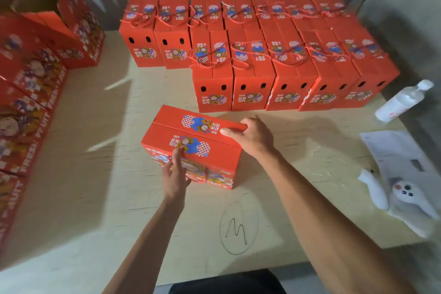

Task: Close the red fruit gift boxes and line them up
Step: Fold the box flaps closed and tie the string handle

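A red fruit gift box (191, 143) stands in the middle of the table (95, 174), its two top flaps folded down and meeting along a seam. My right hand (250, 137) grips the box's right end, thumb on top and fingers curled over the far edge. My left hand (175, 174) is at the box's near face, fingers pinching the red cord handle there. Behind it, two rows of closed red boxes (274, 79) stand side by side toward the wall.
More red boxes (28, 83), some with open flaps, crowd the table's left side. A plastic bottle (403, 100), papers (401, 153) and a white plush toy (405, 200) lie at the right edge. A pen-drawn circle (238, 224) marks the near table.
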Available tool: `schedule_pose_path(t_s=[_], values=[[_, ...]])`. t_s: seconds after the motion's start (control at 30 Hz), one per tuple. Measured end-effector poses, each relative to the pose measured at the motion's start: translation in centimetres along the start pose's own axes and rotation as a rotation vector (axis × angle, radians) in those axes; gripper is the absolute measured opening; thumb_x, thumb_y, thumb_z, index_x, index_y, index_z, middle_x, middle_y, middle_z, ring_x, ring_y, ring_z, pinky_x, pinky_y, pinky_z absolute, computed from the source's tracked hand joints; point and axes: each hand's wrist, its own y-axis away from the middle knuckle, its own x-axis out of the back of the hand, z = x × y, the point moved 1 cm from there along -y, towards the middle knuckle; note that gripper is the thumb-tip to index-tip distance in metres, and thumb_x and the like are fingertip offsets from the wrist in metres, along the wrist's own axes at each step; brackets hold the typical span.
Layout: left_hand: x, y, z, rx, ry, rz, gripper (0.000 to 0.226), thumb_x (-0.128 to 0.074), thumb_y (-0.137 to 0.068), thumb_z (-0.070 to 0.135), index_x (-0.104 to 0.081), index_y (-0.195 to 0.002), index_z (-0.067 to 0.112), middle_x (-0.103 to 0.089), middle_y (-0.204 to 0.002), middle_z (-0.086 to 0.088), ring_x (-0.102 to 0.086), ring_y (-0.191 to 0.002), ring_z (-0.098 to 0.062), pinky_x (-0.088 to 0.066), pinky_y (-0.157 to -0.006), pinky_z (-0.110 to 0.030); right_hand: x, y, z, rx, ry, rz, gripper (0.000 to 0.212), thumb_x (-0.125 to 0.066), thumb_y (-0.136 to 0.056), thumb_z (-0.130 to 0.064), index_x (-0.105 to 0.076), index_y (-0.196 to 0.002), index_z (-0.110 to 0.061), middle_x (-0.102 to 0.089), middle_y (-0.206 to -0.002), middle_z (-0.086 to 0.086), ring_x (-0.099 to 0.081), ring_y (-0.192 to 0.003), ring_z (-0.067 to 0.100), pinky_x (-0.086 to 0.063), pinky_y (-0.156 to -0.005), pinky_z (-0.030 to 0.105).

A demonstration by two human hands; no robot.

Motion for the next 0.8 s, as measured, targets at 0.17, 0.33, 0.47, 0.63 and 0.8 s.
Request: schedule_pose_path(t_s=[0.17, 0.33, 0.47, 0.63, 0.8], values=[[3.7, -2.2, 2.2, -0.129, -0.027, 0.221, 0.048, -0.059, -0.098, 0.056, -0.055, -0.082, 0.012, -0.060, -0.068, -0.004, -0.056, -0.053, -0.011, -0.045, -0.060, -0.032, -1.6, 2.4, -2.6, 0.055, -0.017, -0.291, 0.075, -0.064, -0.067, -0.090, -0.063, -0.057, -0.016, -0.052, -0.042, -0.012, -0.050, -0.041, 0.006, -0.030, -0.045, 0.022], [7.1, -4.6, 5.3, -0.157, -0.200, 0.397, 0.053, -0.062, -0.097, 0.054, -0.049, -0.063, 0.014, -0.050, -0.059, 0.001, -0.044, -0.058, -0.016, -0.034, -0.054, -0.033, -5.7, 5.8, -5.8, 0.030, -0.211, -0.382, 0.073, -0.074, -0.073, -0.076, -0.042, -0.047, -0.016, -0.040, -0.041, -0.009, -0.036, -0.037, 0.011, -0.026, -0.044, 0.027], [8.2, -4.7, 7.2, -0.225, -0.463, 0.389, 0.057, -0.067, -0.090, 0.059, -0.047, -0.057, 0.017, -0.041, -0.052, 0.005, -0.038, -0.049, -0.012, -0.027, -0.049, -0.033, -6.9, 6.8, -7.5, 0.043, -0.194, -0.492, 0.064, -0.077, -0.074, -0.071, -0.056, -0.047, -0.017, -0.047, -0.039, -0.011, -0.041, -0.034, 0.004, -0.030, -0.041, 0.024], [8.8, -3.6, 8.0, -0.277, -0.732, 0.406, 0.053, -0.071, -0.080, 0.070, -0.056, -0.079, 0.019, -0.058, -0.078, -0.001, -0.054, -0.071, -0.023, -0.039, -0.063, -0.040, -8.0, 7.9, -8.3, -0.028, -0.165, -0.503, 0.065, -0.072, -0.062, -0.085, -0.068, -0.062, -0.020, -0.069, -0.059, -0.006, -0.063, -0.054, 0.009, -0.045, -0.053, 0.028], [8.9, -3.8, 7.8, -0.229, -0.772, 0.347, 0.071, -0.074, -0.074, 0.075, -0.049, -0.101, 0.014, -0.056, -0.103, -0.004, -0.055, -0.094, -0.024, -0.043, -0.080, -0.038, -10.0, 11.1, -8.5, -0.051, -0.735, -0.361, 0.032, -0.081, -0.084, -0.049, -0.077, -0.109, -0.029, -0.077, -0.098, -0.019, -0.072, -0.091, -0.001, -0.052, -0.077, 0.017]])
